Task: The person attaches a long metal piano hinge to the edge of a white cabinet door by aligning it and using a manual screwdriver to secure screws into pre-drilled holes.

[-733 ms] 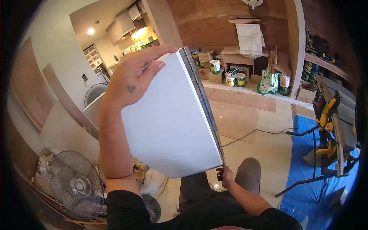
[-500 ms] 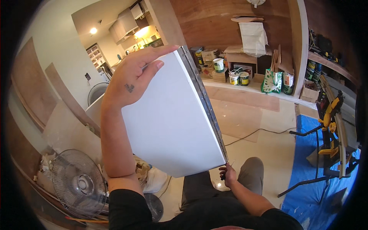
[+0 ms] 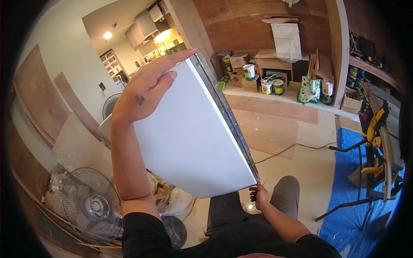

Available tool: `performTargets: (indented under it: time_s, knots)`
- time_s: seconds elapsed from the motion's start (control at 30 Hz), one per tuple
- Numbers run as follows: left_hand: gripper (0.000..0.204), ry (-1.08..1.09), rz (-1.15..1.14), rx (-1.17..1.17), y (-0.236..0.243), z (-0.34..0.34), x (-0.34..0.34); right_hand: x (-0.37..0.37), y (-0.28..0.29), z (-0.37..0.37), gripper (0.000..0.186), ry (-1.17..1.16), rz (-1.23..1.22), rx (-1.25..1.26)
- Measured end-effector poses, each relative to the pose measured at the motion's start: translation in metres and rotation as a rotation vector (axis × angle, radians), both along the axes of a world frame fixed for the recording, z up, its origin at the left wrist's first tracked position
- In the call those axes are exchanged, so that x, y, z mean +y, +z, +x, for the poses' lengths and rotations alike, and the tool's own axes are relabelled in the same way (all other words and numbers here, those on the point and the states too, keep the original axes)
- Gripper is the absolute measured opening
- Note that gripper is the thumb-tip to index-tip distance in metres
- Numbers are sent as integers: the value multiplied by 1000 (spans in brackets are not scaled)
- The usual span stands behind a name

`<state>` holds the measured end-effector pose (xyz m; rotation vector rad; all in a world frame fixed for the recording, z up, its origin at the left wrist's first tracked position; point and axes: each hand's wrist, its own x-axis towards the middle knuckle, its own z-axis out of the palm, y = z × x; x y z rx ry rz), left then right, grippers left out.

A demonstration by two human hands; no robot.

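A white board stands tilted in front of me, its broad face toward my left arm. Along its right edge runs a long, dark metal piano hinge with small holes. My left hand is closed over the board's upper edge, the fingers reaching to the top corner by the hinge and the thumb on the white face. Down at the lower corner, my right hand has its fingers curled, the fingertips by the hinge's end. A thin pointed bit shows beside them, but what the fingers hold is too small to tell.
A standing fan is at the lower left. On the right, a stand with yellow clamps rests on blue sheeting. A dark cord crosses the floor. Paint buckets and a green-white bag stand along the far wall.
The view has shifted slightly, so the room appears a little further right. The board's upper end has moved slightly left; both hands keep their places on it.
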<state>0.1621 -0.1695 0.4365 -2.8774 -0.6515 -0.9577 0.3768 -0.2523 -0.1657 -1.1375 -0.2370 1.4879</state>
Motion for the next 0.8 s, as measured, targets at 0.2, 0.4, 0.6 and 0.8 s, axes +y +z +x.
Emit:
performTargets:
  time_s: [0.2, 0.4, 0.6, 0.8]
  knots:
    - [50, 26, -75, -10, 0, 3, -2, 1, -6, -1, 41, -14, 29, 10]
    - [45, 87, -177, -41, 3, 0, -8, 1, -3, 0, 41, 17, 11, 6]
    - [50, 2, -83, -25, 1, -2, 2, 1, -4, -2, 41, -9, 30, -1]
    - [52, 54, -99, 9, 4, 3, -6, 2, -9, 0, 42, 2, 36, 5]
